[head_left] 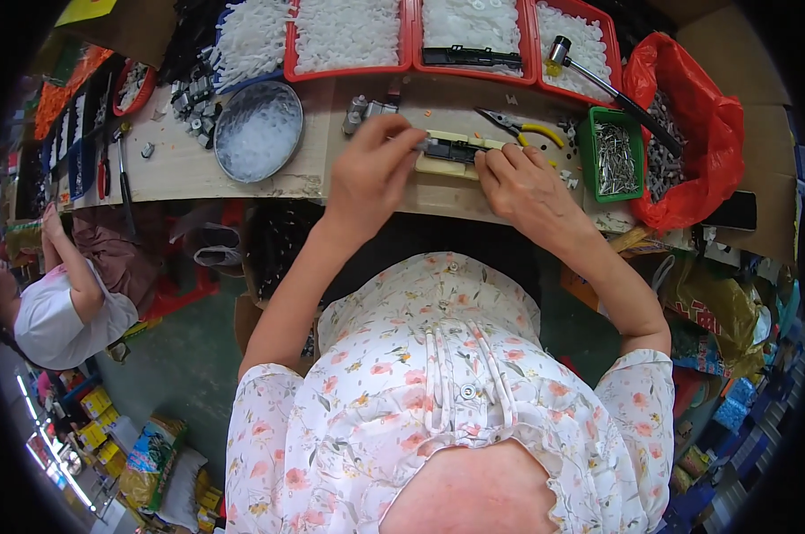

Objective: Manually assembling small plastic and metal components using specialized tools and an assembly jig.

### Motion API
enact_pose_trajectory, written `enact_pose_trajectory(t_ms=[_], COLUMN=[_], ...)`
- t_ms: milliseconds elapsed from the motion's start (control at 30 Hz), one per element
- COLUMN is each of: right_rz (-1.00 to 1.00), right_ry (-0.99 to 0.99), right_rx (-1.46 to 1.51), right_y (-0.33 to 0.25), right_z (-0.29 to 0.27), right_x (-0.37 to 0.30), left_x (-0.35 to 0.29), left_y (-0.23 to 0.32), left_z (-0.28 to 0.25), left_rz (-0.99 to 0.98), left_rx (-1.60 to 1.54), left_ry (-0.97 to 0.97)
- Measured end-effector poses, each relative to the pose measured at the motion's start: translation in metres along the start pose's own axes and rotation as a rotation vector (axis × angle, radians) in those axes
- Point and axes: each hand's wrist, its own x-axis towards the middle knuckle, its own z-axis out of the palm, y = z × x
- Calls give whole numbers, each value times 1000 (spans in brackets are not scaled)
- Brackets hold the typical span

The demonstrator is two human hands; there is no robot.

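In the head view, a long black plastic strip (451, 151) lies along a cream rectangular block (447, 167) on the bench. The left hand (367, 178) has thumb and forefinger closed on a small grey part (418, 142) at the strip's left end; the right hand (529, 184) curls over the other end—whether gripping or just pressing, I cannot tell. Uneven pressure could tilt the strip, or a loose pinch drop the part. Yellow-handled pliers (542, 133) lie just beyond the right fingers, and a green plastic basket (620, 195) of metal pins limits room rightward. A black-handled hammer (629, 104) rests beyond it.
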Motion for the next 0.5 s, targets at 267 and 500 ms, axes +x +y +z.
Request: enact_pose_trajectory(t_ms=[267,500], right_rz=[24,86], right_ry=[77,139], right_rx=[126,273], right_y=[4,7], right_z=[17,22], right_x=[-2,-4], left_x=[-5,-16], left_y=[-12,-16], left_z=[28,26], left_rz=[355,402], left_rx=[231,262], left_ry=[-80,-89])
